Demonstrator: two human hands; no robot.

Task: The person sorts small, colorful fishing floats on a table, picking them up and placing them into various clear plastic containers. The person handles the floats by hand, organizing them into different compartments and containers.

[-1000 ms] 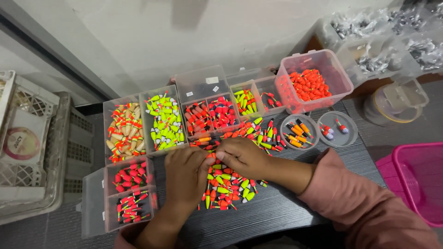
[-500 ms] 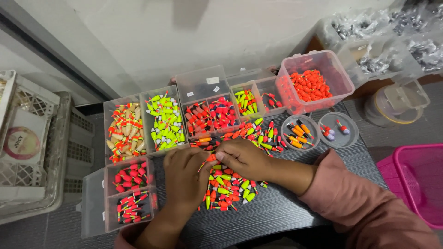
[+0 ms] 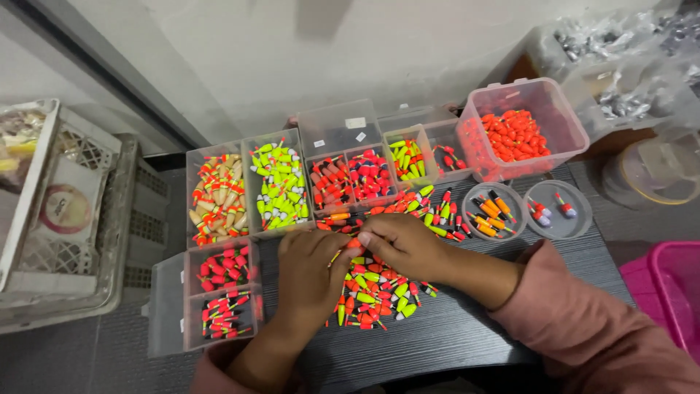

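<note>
Orange fishing float (image 3: 355,243) pinched between both hands' fingers, left hand (image 3: 310,273) and right hand (image 3: 405,244), over the loose pile (image 3: 375,292) for close handling.

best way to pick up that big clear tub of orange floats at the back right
Probably take the clear tub by its two long side walls just under the rim, coming from above with one hand. It is open-topped, stands upright, and its right side is free, while a smaller bin crowds its left.

The scene is seen from one head-worn camera, looking steeply down and forward at close range over the worktop (image 3: 467,343); the wall (image 3: 364,58) is taken in at the top.
</note>
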